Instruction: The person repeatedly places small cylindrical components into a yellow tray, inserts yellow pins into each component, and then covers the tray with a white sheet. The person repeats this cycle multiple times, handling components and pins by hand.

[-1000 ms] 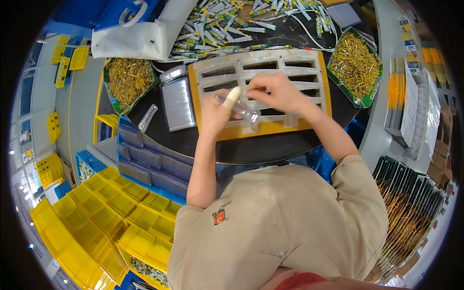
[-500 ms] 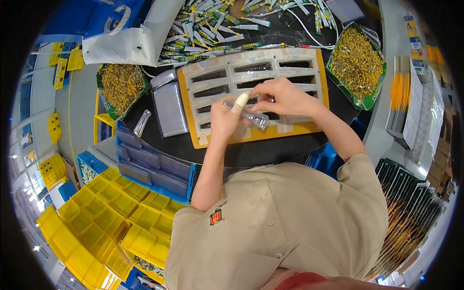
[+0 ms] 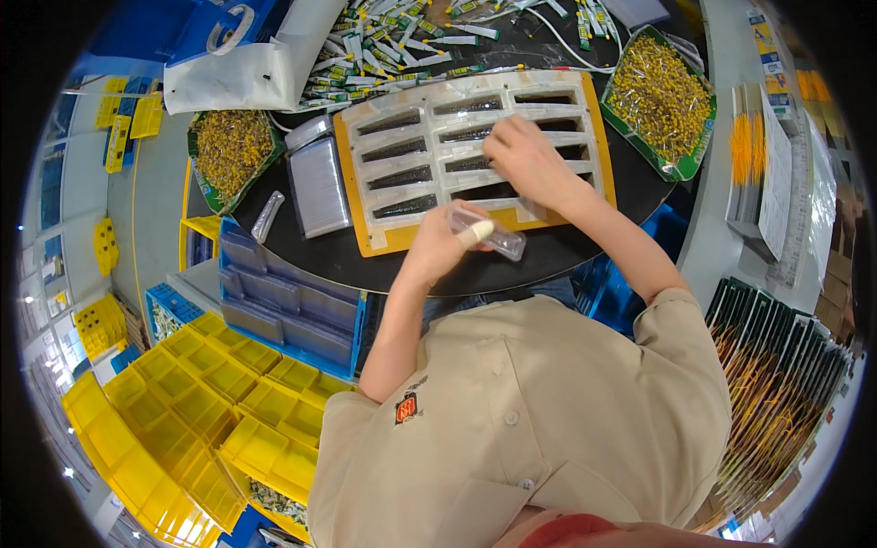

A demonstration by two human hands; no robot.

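My left hand (image 3: pixel 440 243) is closed round a clear, elongated plastic blister shell (image 3: pixel 508 243), just over the near edge of a slotted holder. A pale cover sits on one finger or thumb of that hand. The holder is a yellow board (image 3: pixel 354 205) with a white frame (image 3: pixel 435 151) and rows of slots with dark inside. Over its middle columns, my right hand (image 3: pixel 532 163) points down with fingers curled together. The fingertips are partly hidden and slightly blurred, so anything between them cannot be seen.
Small white-and-green tubes (image 3: pixel 365 57) pile up behind the holder. Yellow-tipped pieces fill a left green tray (image 3: pixel 206 183) and a right green tray (image 3: pixel 687 169). Left of the holder are stacked clear sheets (image 3: pixel 320 192) and a loose clear shell (image 3: pixel 267 216). Yellow bins (image 3: pixel 196 384) stand lower left.
My hands have moved apart. My left hand has shifted slightly nearer my body with the blister shell, while my right hand has gone away from it, farther over the holder.
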